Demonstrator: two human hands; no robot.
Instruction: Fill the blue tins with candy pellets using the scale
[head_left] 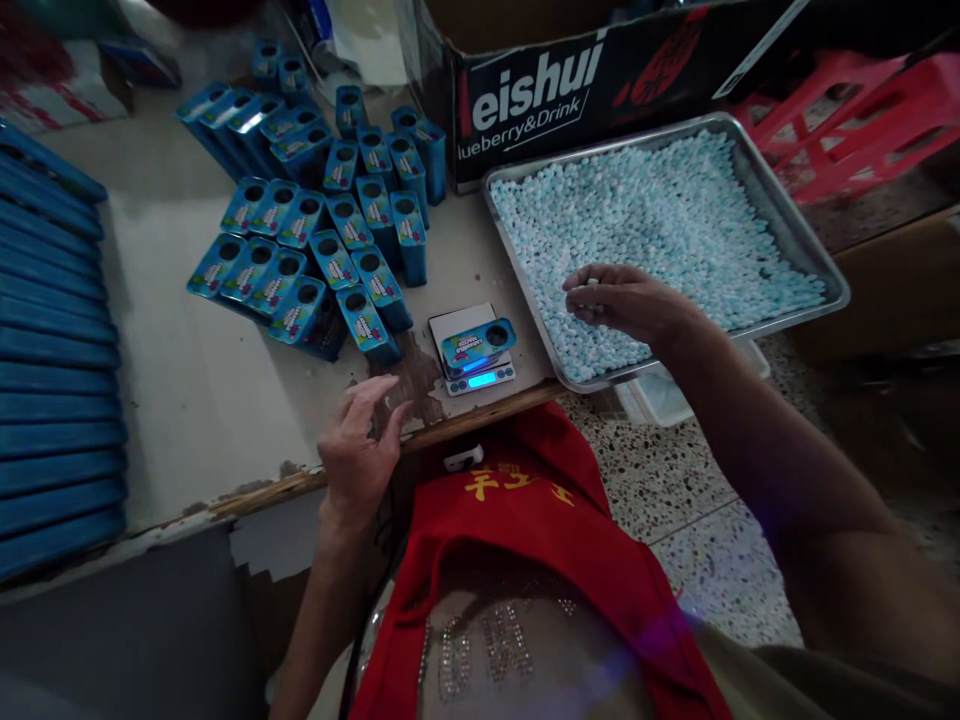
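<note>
Worn, chipped tabletop (247,420) carries a digital pocket scale (481,380) with a blue candy tin (466,345) resting on it. From the scale, more blue tins (296,310) stand at ten o'clock; a metal tray (799,220) of pale blue candies (697,220) sits at two. Over it, the right hand (619,300) pinches a few candies. The left hand (360,435), at eight, is empty, thumb and fingers parted.
</note>
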